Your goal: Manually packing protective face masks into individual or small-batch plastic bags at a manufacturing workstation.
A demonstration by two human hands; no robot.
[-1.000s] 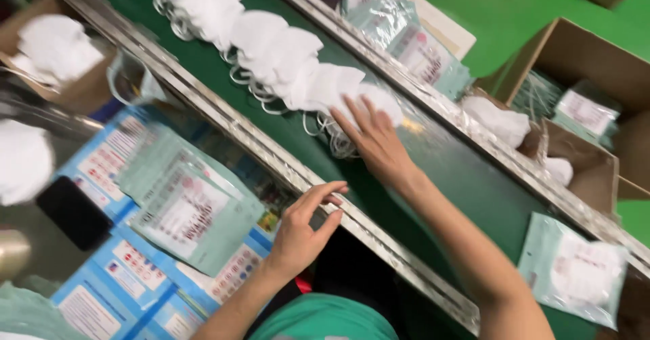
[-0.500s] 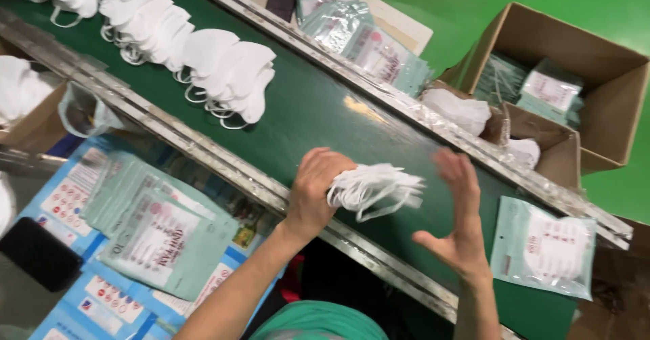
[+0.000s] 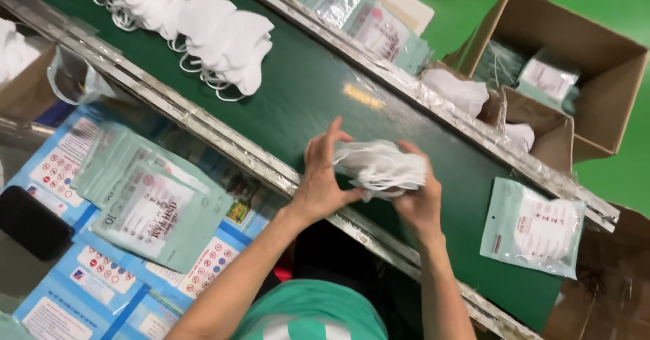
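Cardboard box [image 3: 596,96] with packets [image 3: 552,77], hands [image 3: 325,171] gripping masks [image 3: 379,167]

Bare forearms, no gloves, green top with white marking

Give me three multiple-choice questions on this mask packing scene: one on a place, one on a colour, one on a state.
1. Where does the sealed pouch lie?
A. on the belt, right of the hands
B. in the carton
C. on the blue boxes

2. What colour is the belt?
A. grey
B. dark green
C. blue

3. How is the mask stack held?
A. by the left hand alone
B. between both hands
C. it lies loose

Answers: 1 A, it rests on the belt's right end. 2 B, the surface is dark green. 3 B, the left hand and right hand press it from each side.
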